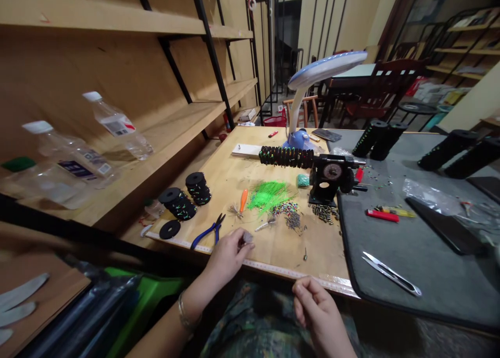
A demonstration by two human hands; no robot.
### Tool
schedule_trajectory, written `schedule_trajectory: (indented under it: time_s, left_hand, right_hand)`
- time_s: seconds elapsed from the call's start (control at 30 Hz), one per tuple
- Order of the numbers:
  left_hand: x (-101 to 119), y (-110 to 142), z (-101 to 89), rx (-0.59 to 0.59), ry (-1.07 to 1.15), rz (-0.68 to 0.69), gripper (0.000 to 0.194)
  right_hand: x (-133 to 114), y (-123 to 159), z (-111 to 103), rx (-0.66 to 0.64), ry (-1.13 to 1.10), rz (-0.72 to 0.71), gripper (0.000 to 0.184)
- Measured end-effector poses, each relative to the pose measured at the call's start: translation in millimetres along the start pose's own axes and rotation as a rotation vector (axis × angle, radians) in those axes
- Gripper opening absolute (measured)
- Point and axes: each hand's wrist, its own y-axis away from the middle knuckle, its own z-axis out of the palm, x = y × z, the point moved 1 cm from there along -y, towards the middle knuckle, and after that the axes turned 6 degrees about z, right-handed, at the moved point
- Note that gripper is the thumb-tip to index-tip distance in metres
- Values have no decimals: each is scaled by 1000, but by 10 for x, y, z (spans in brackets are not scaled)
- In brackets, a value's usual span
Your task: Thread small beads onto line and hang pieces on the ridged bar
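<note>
So the left hand (228, 256) is pinching a small grey tuft (247, 237) between the thumb and fingertips, just above the wooden bench (312, 248). The right hand (318, 311) is curled closed right by the measuring tape (273, 268) along the bench edge, though whether anything tiny is caught in it can't be told from here.

Just ahead, blue-handled pliers (207, 232) are left lying near a feathery tuft (234, 210), an orange-handled tool (243, 200), a heap of bright green fibres (267, 195), and some scattered metal beads (292, 220).

As for progress, two black spools (187, 196) are already wrapped and flecked with green, and a row of black rolls (286, 156) is mounted in a black bench clamp (330, 175). One bare black disc (170, 229) is left unwrapped. Further out, more wrapped rolls (449, 147) are parked on the grey mat (422, 290), with snips (390, 273) lying on it.
</note>
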Motion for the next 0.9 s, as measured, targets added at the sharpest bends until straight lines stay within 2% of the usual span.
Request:
schedule_trajectory:
  time_s: [0.07, 0.13, 0.23, 0.3, 0.4, 0.43, 0.53, 0.67, 0.8, 0.9]
  left_hand:
    - [-17, -43, -33, 18, -123, 63, 7]
    - [33, -34, -47, 44, -175, 148, 17]
    - [213, 80, 22, 94, -99, 216, 19]
    - [360, 204, 160, 69, 56, 139, 9]
    - [540, 385, 480, -150, 436, -90, 13]
    - [578, 426, 581, -171, 531, -138, 14]
    - [611, 475, 794, -129, 657, -211, 18]
    - [576, 456, 890, -84, 743, -268, 20]
    - [579, 439, 906, -70, 794, -316, 22]
    - [599, 410, 899, -86, 807, -327, 25]
  right_hand:
    - [-4, 7, 4, 39, -101, 30, 41]
    - [-16, 13, 5, 73, -175, 32, 37]
    - [-17, 8, -1, 118, -222, 33, 33]
    - [-8, -5, -7, 131, -197, 17, 33]
    - [-10, -13, -22, 173, -87, -85, 35]
    - [-18, -9, -27, 195, -35, -129, 36]
    - [-61, 23, -38, 243, 129, -262, 36]
    - [-84, 56, -41, 263, 304, -398, 33]
    - [-22, 46, -33, 290, 432, -496, 29]
    - [-9, 60, -58, 255, 548, -548, 25]
